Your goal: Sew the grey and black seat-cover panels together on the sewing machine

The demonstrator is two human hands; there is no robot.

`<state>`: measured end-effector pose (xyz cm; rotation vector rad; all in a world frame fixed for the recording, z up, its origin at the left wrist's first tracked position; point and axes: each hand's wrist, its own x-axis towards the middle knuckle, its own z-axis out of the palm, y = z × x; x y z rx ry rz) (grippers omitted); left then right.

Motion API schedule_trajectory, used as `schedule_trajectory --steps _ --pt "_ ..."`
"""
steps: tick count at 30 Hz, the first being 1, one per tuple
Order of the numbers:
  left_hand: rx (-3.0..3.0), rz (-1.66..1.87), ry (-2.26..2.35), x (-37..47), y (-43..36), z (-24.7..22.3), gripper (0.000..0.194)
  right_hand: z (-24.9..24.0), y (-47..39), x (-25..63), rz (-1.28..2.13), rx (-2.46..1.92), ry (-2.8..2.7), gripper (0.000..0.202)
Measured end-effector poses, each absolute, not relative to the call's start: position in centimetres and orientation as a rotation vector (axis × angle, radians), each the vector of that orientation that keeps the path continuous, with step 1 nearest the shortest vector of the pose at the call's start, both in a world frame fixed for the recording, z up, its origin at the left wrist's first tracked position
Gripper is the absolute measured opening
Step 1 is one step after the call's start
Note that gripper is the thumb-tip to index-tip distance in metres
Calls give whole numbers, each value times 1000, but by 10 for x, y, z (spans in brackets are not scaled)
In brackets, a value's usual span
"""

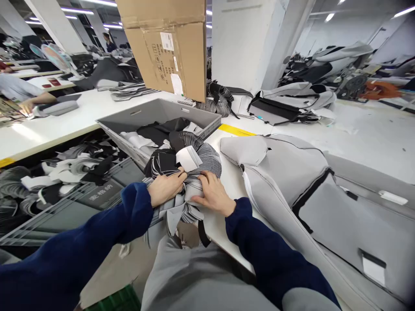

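Observation:
A thick bundle of grey and black fabric strips (207, 151), curled into a fan, lies at the table edge in front of me. A white folded piece (189, 159) sits on top of it. My left hand (167, 188) is closed on the left side of the bundle, its fingertips pinching strips near the white piece. Against the near right side rests my right hand (214, 192), thumb and fingers apart on a grey strip. Loose strip ends (177, 216) hang below both hands. The undersides of the fingers are hidden.
Behind the bundle stands a grey crate (136, 110) with fabric pieces. Another crate (106, 192), full of strips, is lower left. A cardboard box (168, 52) rises at the back. Large grey sewn covers (285, 168) cover the table on my right. A co-worker's hand (27, 106) is far left.

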<state>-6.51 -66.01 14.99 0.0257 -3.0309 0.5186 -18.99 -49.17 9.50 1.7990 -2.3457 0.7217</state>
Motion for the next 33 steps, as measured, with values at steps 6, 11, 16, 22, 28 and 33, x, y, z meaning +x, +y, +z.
schedule_trajectory --steps 6,11,16,22,28,33 --pt "-119 304 -3011 -63 -674 136 24 84 -481 -194 1085 1854 -2232 65" --pt "-174 60 -2934 -59 -677 124 22 91 -484 -186 1048 1850 -2234 63" --pt "-157 -38 -2904 -58 -676 123 20 104 -491 -188 898 1837 -2334 65" --pt "-251 -216 -2744 -45 -680 118 15 124 -499 -205 955 1886 -2186 59" --pt "-102 -399 -2513 -40 -680 105 5 100 -486 -184 1257 1545 -2134 77" --pt "1 -538 -2317 -31 -681 90 9 44 -483 -131 1921 1144 -2204 69"
